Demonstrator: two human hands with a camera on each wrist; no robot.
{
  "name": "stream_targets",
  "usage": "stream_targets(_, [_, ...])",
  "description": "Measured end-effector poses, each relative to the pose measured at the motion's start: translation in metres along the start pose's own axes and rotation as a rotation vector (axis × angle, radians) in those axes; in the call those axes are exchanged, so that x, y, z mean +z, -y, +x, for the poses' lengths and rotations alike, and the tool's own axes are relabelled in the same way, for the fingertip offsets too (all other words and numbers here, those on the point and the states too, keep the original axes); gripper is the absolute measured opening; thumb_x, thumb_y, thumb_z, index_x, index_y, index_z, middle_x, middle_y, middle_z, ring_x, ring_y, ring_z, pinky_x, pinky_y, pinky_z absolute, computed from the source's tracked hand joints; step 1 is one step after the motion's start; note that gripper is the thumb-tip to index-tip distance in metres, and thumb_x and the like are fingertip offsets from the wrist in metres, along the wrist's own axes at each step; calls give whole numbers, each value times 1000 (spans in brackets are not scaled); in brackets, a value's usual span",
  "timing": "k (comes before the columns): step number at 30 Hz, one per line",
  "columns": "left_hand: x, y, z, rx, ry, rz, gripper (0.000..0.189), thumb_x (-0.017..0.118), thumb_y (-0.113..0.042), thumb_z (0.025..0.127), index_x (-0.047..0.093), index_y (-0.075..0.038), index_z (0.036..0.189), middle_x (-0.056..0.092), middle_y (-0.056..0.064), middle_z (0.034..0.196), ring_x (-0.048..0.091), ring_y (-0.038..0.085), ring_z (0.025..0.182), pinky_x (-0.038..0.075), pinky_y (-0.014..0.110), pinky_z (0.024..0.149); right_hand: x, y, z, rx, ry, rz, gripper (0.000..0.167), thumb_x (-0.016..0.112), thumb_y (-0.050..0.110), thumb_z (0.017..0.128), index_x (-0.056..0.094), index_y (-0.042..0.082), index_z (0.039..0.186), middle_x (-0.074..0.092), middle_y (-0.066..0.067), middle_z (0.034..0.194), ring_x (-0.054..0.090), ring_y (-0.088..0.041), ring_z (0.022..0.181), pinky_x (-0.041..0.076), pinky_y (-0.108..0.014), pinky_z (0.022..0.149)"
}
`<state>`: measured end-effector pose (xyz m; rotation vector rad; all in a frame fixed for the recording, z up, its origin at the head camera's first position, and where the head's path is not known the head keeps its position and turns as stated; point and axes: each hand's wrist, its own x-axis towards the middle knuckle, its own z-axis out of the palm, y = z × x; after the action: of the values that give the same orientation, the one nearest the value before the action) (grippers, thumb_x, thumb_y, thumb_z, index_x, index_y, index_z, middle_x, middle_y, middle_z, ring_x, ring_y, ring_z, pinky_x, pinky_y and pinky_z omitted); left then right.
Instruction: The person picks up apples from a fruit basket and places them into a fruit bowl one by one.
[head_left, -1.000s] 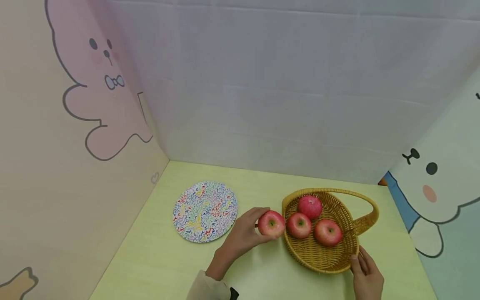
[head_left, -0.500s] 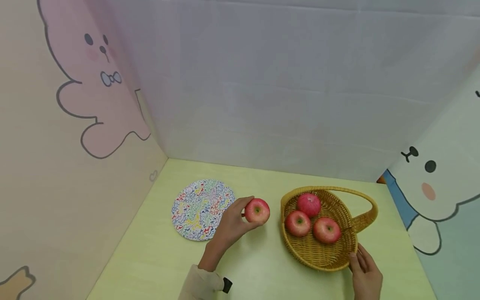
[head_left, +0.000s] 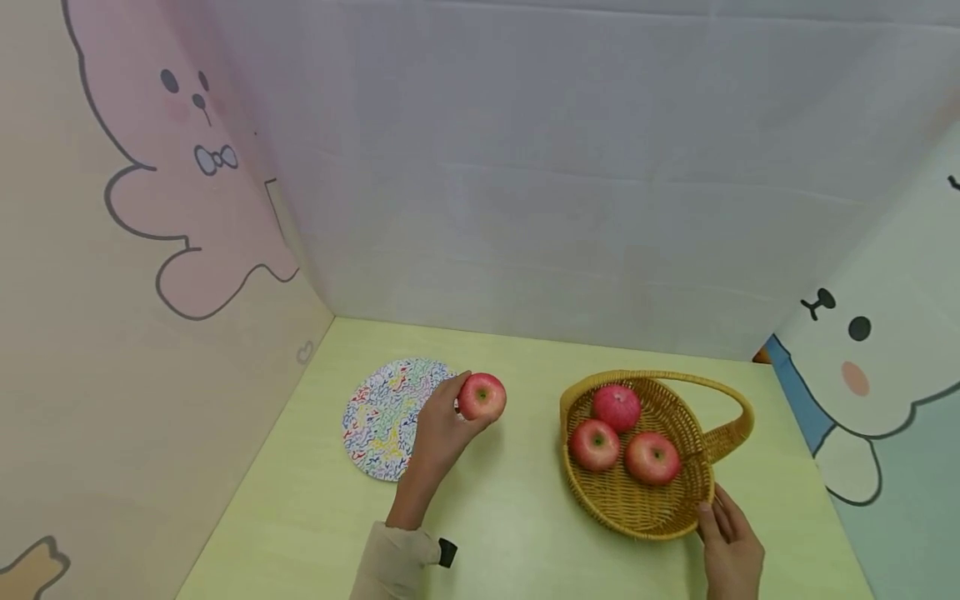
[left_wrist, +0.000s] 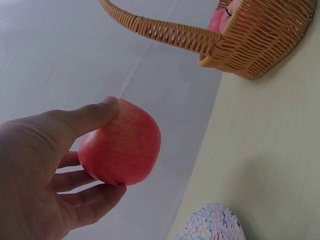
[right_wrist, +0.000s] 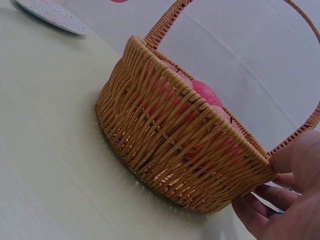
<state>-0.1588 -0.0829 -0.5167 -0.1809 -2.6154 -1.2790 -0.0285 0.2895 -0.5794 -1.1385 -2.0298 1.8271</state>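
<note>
As the head view shows, your left hand (head_left: 440, 423) clamps an apple (head_left: 482, 397) above the table (head_left: 517, 533), near the plate (head_left: 375, 417) toward the far-left corner. Left wrist view: a slack thumb (left_wrist: 92, 118) could drop it. Right wrist view: your right hand (right_wrist: 304, 209) pinches the basket (right_wrist: 142, 142); a pull could tip it.

Screened-off tabletop setting: pale backdrop (head_left: 525, 192), 2 cartoon-printed walls (head_left: 150, 400), yellow-green table (head_left: 517, 550).
</note>
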Motion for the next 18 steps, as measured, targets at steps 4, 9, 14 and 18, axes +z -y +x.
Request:
stream_targets(4, [-6,6,3,2,-26,12,74,92,-32,79,61,-8,142,68,9,134,67,27,114,62,42,88,1,0,-1,0,-2,9,55,56,18,108,41,8,160,41,-26,159,48,29,81,49,0,73])
stream_targets(9, [-13,12,6,36,-61,42,74,93,-31,78,62,-6,140,69,12,131,68,30,113,62,46,89,0,-2,0,-28,1,39,55,58,19,107,43,6,158,39,-27,158,50,32,78,49,0,72])
stream_targets(14, [-17,25,10,32,-63,63,76,92,-33,80,60,-5,143,67,13,136,68,31,119,62,48,94,-1,-4,0,-35,-5,67,55,59,19,106,44,6,158,38,-25,156,52,32,79,50,0,73])
stream_targets(18, [-21,35,13,4,-62,72,77,92,-34,80,59,-6,144,66,13,137,67,32,119,62,48,93,0,-3,0,-24,1,62,56,59,21,107,43,7,158,38,-25,158,51,32,79,49,0,73])
